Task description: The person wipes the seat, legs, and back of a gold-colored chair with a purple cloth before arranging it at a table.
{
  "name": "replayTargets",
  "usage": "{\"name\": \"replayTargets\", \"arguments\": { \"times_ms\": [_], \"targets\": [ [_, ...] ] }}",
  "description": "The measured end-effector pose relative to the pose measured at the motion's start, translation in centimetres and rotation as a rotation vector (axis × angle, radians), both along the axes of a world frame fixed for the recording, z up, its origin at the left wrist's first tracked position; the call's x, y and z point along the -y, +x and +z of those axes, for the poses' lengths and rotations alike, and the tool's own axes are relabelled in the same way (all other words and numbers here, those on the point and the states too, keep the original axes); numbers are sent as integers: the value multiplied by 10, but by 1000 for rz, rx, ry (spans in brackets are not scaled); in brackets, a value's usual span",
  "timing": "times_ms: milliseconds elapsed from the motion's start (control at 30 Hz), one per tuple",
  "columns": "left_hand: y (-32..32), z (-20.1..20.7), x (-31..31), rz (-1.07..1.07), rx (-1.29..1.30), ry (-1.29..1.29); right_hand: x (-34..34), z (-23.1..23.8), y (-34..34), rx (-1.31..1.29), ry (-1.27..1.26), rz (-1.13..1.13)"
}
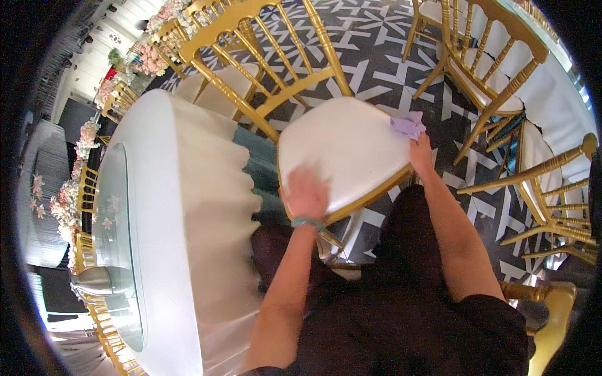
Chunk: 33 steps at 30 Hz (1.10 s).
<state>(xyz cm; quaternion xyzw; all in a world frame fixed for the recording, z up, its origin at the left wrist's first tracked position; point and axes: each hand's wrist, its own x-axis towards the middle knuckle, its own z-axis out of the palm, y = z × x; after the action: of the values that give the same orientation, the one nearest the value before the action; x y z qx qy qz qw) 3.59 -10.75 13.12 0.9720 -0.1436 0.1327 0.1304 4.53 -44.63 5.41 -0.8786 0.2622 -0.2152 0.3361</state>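
At the right edge of the chair (351, 150), a cloth (409, 126) is being gripped by the right hand (422, 152); perhaps for steadiness, the chair is being touched by the left hand (306, 193), its blurred grip unclear.

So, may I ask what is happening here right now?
A person's right hand holds a lilac cloth at the right edge of the white seat of a gold chair. The left hand, blurred, is over the seat's near left part; I cannot tell whether it presses down. A white-covered table stands to the left.

Lilac cloth (409, 125), white-and-gold chair (351, 150).
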Motion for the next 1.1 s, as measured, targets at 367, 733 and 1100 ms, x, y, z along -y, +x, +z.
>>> {"name": "replayTargets", "arguments": {
  "times_ms": [367,733,1100],
  "targets": [
    [27,-84,-91,498,-761,-1247,-14,7,-2,117,64,37],
    [83,-83,-149,566,-767,-662,-65,-19,-21,162,241,68],
    [189,-42,-163,465,-725,-424,-134,61,-1,179,515,-77]
  ]
}}
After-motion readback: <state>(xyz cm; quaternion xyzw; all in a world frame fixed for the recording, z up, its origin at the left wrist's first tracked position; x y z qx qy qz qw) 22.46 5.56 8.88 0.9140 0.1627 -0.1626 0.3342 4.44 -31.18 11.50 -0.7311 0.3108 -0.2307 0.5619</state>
